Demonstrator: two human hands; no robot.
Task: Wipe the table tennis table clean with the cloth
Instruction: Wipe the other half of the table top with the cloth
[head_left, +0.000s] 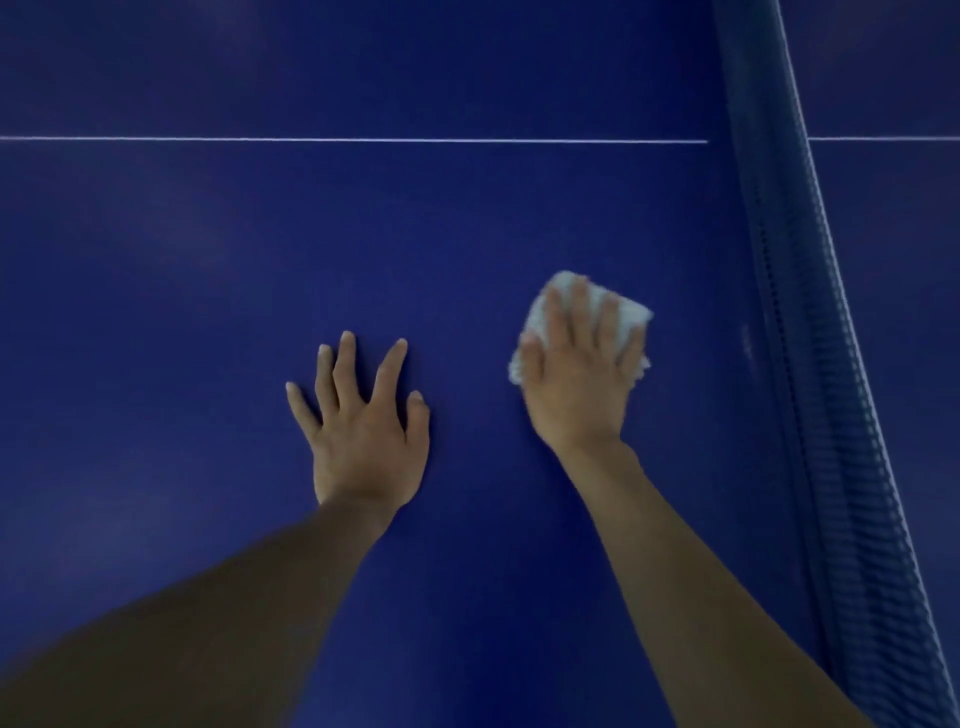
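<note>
The dark blue table tennis table (208, 291) fills the view. A folded white cloth (631, 314) lies on it right of centre. My right hand (579, 379) lies flat on top of the cloth with straight fingers pressing it onto the surface; most of the cloth is hidden under the hand. My left hand (363, 431) rests flat on the bare table to the left, fingers spread, holding nothing.
The blue net (810, 338) with its white top band runs down the right side, a short way right of the cloth. A thin white centre line (311, 140) crosses the table beyond both hands.
</note>
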